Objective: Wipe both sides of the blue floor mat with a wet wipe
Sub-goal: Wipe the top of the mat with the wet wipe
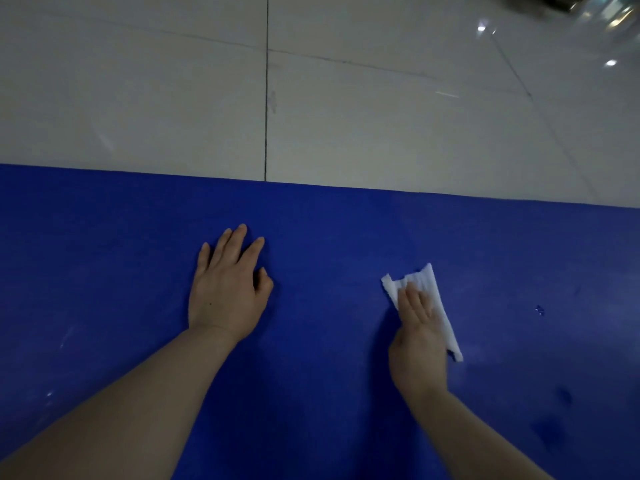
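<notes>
The blue floor mat (329, 223) lies flat and fills the lower half of the view, its far edge running across the middle. My left hand (227, 289) rests palm down on the mat left of centre, fingers straight and spread. My right hand (417, 336) presses a white wet wipe (427, 285) flat against the mat right of centre, fingers straight on top of it. The wipe sticks out beyond the fingertips and along the hand's right side. Faint pale streaks and a few dark damp spots (550, 427) mark the mat.
Pale glossy floor tiles (346, 116) with dark grout lines lie beyond the mat's far edge. A blurred dark object (588, 5) with bright reflections sits at the top right corner.
</notes>
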